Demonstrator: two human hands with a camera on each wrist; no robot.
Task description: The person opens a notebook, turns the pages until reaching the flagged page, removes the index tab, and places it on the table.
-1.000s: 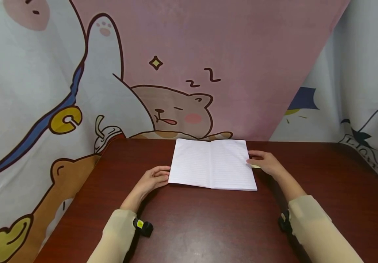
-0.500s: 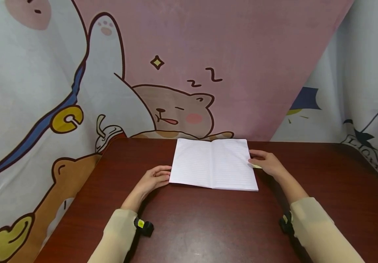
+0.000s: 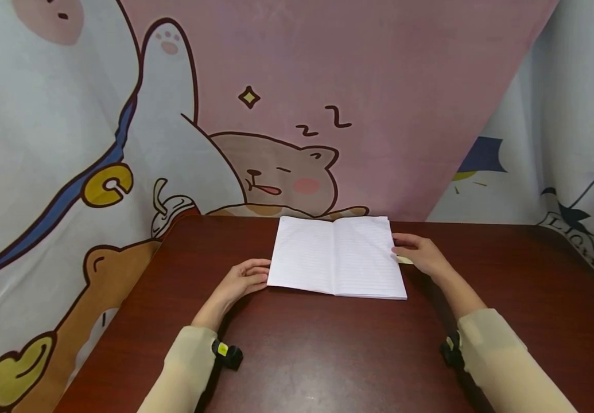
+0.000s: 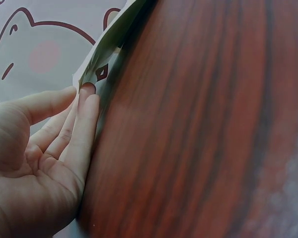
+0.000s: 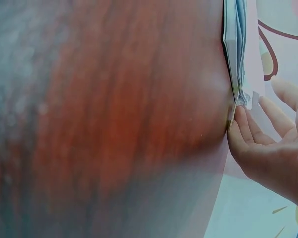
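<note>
An open notebook (image 3: 364,258) with white ruled pages lies flat on the table, its fold running down the middle. At its left edge, my left hand (image 3: 240,281) pinches the margin; the left wrist view shows the thumb on the page side and fingers (image 4: 84,119) tucked beneath. My right hand (image 3: 423,255) holds the opposite edge, thumb at the pages and other fingers low by the cover. A pale yellow strip (image 3: 404,260) sticks out under that hand. In the right wrist view the stacked page edges (image 5: 236,44) stand slightly apart.
The dark red-brown wooden table (image 3: 297,344) reaches back to a cloth backdrop (image 3: 379,115) printed with cartoon animals. A black wrist camera (image 3: 229,354) is strapped at the left sleeve, another (image 3: 451,350) at the right sleeve.
The whole scene drifts slightly right in the head view. Both hands and the open notebook keep the same places relative to each other.
</note>
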